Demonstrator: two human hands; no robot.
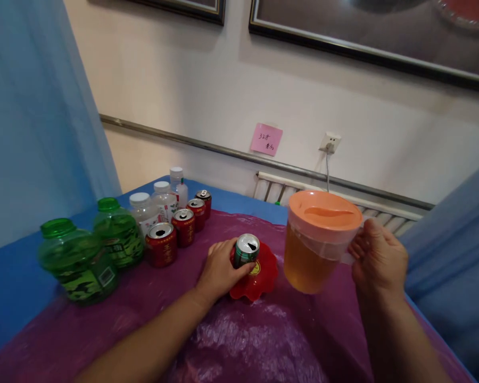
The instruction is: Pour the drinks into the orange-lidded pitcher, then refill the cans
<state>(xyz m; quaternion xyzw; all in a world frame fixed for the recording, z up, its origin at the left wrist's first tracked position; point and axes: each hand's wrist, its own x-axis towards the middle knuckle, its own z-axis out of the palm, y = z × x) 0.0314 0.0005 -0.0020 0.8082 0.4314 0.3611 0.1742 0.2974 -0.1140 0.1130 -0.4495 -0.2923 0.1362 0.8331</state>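
My left hand [219, 271] is wrapped round a green drink can [246, 251], which stands upright with its top opened. Under the can lies a red dish with a scalloped edge [263, 282] and a yellow mark. My right hand [379, 258] grips the handle of a clear plastic pitcher [311, 260], held up to the right of the can. An orange lid [325, 210] covers the pitcher, and amber liquid fills much of it. The pitcher is nearly upright and apart from the can.
Left of my hands stand several red cans [160, 244], clear bottles with white caps [143, 210] and two green bottles [77, 260]. A purple plastic sheet [239, 335] covers the blue table [11, 271]. Behind are a radiator [279, 186], a wall socket [329, 142] and a pink note [266, 139].
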